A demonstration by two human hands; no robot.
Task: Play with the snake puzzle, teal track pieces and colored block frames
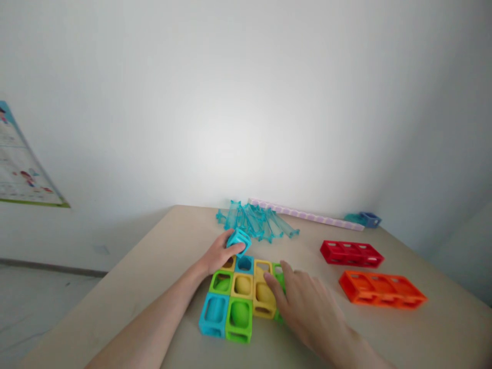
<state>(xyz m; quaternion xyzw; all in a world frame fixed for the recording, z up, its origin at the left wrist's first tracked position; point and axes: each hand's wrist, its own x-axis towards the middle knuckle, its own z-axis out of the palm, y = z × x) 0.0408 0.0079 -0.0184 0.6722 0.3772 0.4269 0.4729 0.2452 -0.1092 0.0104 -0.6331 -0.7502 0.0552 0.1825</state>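
Note:
A cluster of hollow cube blocks [238,297] in blue, green and yellow lies flat on the beige table [154,266]. My left hand [219,253] grips a light blue cube block [239,240] at the cluster's far edge, tilted above the other cubes. My right hand [307,307] rests on the right side of the cluster, fingers stretched over a yellow cube [264,296] and a green cube [280,279], holding nothing.
A pile of clear turquoise track pieces [255,221] lies behind the cluster. A long lilac strip [307,214] runs along the wall, ending by a small blue block [369,219]. A red frame [351,253] and an orange frame [382,290] lie to the right.

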